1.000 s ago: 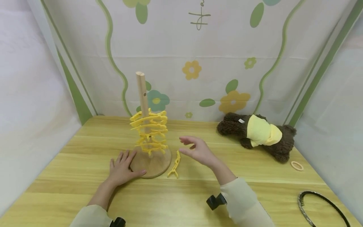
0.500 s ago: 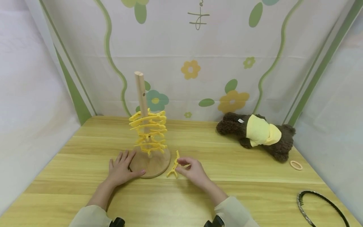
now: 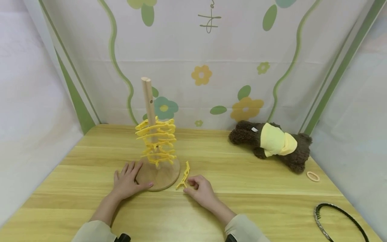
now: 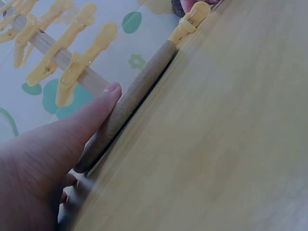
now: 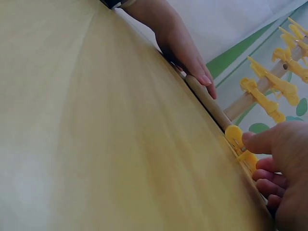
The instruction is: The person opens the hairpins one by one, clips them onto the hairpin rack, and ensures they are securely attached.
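A wooden stand with a round base [image 3: 160, 179] and an upright post [image 3: 147, 97] carries several yellow hair clips [image 3: 157, 136]. My left hand [image 3: 125, 183] lies at the base's left front with fingers spread; in the left wrist view its thumb [image 4: 98, 106] rests along the base's edge. A loose yellow hair clip [image 3: 185, 173] lies on the table just right of the base, its forked handle end toward me. My right hand [image 3: 201, 191] is beside that handle, fingers bent and a gap showing between thumb and forefinger. In the right wrist view the thumb overlaps the clip [image 5: 235, 134].
A brown plush bear [image 3: 272, 144] in a yellow shirt lies at the back right. Near the right edge are a pale ring [image 3: 313, 176] and a black headband [image 3: 341, 208]. A white flowered cloth [image 3: 169, 43] stands behind the table.
My right hand has come down from above and right of the loose hair clip to the table, then slid toward its handle end. My left hand has stayed on the base.
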A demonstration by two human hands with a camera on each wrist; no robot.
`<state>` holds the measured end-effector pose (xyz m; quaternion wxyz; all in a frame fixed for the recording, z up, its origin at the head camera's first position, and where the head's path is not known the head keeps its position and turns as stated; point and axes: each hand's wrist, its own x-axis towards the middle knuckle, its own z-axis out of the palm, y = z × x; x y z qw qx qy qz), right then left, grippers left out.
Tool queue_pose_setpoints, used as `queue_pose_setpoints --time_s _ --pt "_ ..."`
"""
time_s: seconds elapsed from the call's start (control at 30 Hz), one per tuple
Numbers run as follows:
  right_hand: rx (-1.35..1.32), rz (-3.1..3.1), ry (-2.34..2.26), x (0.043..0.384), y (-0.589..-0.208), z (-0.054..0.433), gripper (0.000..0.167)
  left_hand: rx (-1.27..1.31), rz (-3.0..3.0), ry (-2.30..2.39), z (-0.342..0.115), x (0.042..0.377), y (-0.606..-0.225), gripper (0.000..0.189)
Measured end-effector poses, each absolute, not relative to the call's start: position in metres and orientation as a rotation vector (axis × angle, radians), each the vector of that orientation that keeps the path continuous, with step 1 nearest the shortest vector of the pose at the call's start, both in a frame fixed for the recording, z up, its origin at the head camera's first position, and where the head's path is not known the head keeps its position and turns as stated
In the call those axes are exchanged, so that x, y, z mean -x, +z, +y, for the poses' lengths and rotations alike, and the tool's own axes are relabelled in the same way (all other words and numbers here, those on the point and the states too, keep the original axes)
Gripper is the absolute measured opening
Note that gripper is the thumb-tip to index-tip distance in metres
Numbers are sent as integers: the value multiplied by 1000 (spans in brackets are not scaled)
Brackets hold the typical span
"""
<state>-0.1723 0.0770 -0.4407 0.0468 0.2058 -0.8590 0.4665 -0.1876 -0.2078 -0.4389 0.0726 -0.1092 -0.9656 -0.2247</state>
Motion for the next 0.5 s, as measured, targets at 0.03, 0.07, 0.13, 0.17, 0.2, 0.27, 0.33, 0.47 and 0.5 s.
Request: queue_pose_setpoints --time_s 0.03,0.07,0.13,0.17,0.2,0.27,0.33,0.47,0.5 --pt "-628 -2620 1400 172 -441 76 29 326 -2898 -677 -208 187 -438 93" --pt "-630 -2618 1381 173 -441 75 27 323 -2895 -678 -208 187 -438 93" --pt "-627 -2603 1354 173 -441 73 23 321 -2891 -677 -208 187 -437 93" --pt "-624 -2600 1346 173 -441 73 20 320 -2891 -676 -208 186 -437 93" --pt "-620 -2597 1340 173 -441 73 19 321 -2893 -673 -208 186 -437 94" --pt "-606 -2588 1333 173 -442 73 14 323 -2899 -671 -208 187 -438 94" --pt "-588 -2580 1333 174 -442 74 12 323 -2902 -667 -208 187 -439 94" --pt "-528 -2569 1339 174 -439 75 10 324 -2902 -665 -208 188 -439 94" --pt "-515 -2566 1342 174 -439 76 9 322 -2902 -666 -208 188 -439 94"
